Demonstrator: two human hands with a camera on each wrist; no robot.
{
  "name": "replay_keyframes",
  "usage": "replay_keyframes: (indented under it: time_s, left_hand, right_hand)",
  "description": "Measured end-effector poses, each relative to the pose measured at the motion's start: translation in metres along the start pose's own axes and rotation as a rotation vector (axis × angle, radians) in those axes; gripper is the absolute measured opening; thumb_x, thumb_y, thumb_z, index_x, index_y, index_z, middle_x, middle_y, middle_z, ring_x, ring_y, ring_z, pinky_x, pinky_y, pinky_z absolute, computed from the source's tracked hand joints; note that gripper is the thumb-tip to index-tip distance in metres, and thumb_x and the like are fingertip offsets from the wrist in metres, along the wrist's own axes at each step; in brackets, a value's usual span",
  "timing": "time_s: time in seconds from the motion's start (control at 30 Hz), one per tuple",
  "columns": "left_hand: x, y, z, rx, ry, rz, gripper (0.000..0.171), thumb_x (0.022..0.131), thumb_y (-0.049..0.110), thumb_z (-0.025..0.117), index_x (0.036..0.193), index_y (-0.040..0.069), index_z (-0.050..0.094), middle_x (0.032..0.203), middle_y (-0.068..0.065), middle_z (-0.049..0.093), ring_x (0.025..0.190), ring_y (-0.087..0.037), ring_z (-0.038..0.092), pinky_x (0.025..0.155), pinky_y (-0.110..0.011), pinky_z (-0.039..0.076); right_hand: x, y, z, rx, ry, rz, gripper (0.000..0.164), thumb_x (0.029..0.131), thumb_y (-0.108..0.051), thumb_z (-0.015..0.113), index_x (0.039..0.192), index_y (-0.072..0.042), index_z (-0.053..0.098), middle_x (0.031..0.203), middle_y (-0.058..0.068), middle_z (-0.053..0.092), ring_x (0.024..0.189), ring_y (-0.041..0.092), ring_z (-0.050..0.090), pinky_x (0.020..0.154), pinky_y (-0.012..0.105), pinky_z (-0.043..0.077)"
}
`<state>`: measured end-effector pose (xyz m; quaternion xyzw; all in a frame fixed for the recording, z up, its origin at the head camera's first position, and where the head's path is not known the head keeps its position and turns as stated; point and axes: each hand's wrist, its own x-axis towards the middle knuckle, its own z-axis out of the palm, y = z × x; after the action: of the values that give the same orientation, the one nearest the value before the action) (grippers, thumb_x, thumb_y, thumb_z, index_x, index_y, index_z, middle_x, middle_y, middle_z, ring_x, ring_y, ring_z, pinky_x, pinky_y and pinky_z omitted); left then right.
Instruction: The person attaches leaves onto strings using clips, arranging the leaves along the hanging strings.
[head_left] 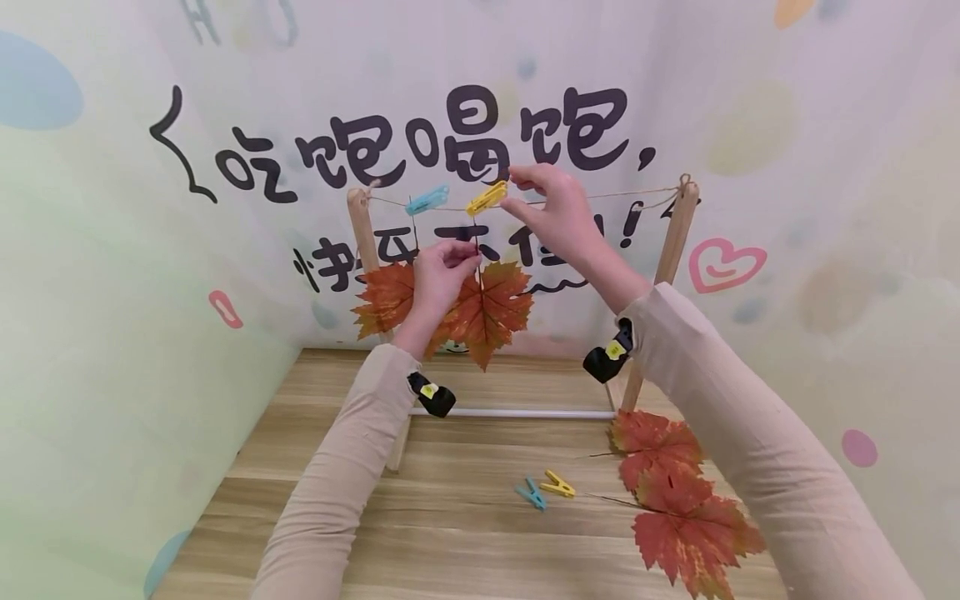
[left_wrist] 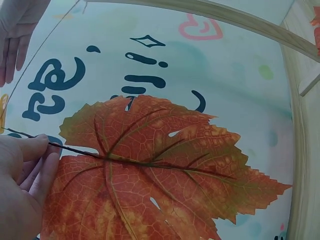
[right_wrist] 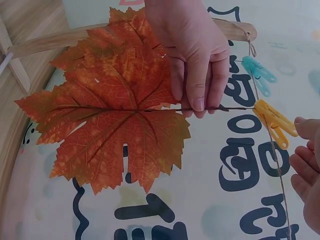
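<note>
Left hand (head_left: 441,279) pinches the stem (right_wrist: 240,108) of an orange leaf (head_left: 491,312); right hand (head_left: 558,208), fingers parted, hovers beside a yellow clothespin (head_left: 487,198).

Wood-grain table (head_left: 450,533), red leaves (head_left: 693,533), blue clothespin (head_left: 532,495), yellow clothespin (head_left: 557,484), standing wooden frame (head_left: 672,242)

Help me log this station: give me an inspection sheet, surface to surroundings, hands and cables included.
Surface: wood-grain table, bearing a wooden frame with string across its top.
Job's things: yellow clip and blue clip on the string, two hanging leaves; loose blue clip, loose yellow clip and two loose leaves on the table.
Clutter: nothing seen.
Hands: left hand pinches one hanging leaf's stem; right hand beside the yellow clip, contact unclear.
Cables: nothing seen.
Surroundings: backdrop with dark lettering, pink heart.
</note>
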<state>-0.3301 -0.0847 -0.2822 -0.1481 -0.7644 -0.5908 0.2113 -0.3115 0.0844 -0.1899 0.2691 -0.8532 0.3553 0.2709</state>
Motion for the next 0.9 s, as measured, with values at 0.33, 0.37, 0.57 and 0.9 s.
replay_keyframes:
  time_s: [0.33,0.37,0.57,0.9]
  left_hand:
    - [-0.003,0.0,-0.007,0.023,0.026,0.031,0.019,0.079,0.004,0.068,0.096,-0.006,0.067,0.093,-0.018,0.067,0.083,-0.025,0.064,0.077,-0.027,0.052]
    - [-0.004,0.0,-0.008,0.02,0.031,0.035,0.019,0.079,0.004,0.068,0.096,-0.006,0.067,0.093,-0.017,0.067,0.083,-0.024,0.064,0.077,-0.026,0.052]
    - [-0.007,0.003,-0.016,0.0,0.064,0.054,0.02,0.08,0.005,0.068,0.097,-0.004,0.066,0.095,-0.015,0.067,0.084,-0.022,0.064,0.077,-0.025,0.052]
    - [-0.022,0.005,-0.018,0.032,0.013,0.079,0.018,0.079,0.005,0.069,0.095,-0.003,0.066,0.091,-0.015,0.067,0.082,-0.021,0.063,0.077,-0.026,0.052]
  right_hand:
    - [-0.02,0.002,-0.012,-0.002,-0.006,-0.069,0.042,0.08,-0.011,0.068,0.119,0.001,0.057,0.112,0.014,0.061,0.104,0.022,0.055,0.094,0.032,0.043]
    - [-0.023,0.002,-0.013,-0.006,-0.008,-0.072,0.042,0.08,-0.011,0.069,0.119,0.001,0.057,0.112,0.014,0.06,0.104,0.022,0.055,0.094,0.032,0.043]
    - [-0.038,0.012,-0.022,-0.034,0.005,-0.098,0.041,0.078,-0.009,0.071,0.115,0.001,0.059,0.108,0.014,0.062,0.101,0.024,0.057,0.091,0.035,0.045]
    - [-0.077,0.032,-0.033,-0.027,-0.066,-0.048,0.042,0.078,-0.007,0.07,0.116,0.004,0.057,0.109,0.02,0.06,0.102,0.029,0.055,0.092,0.042,0.043]
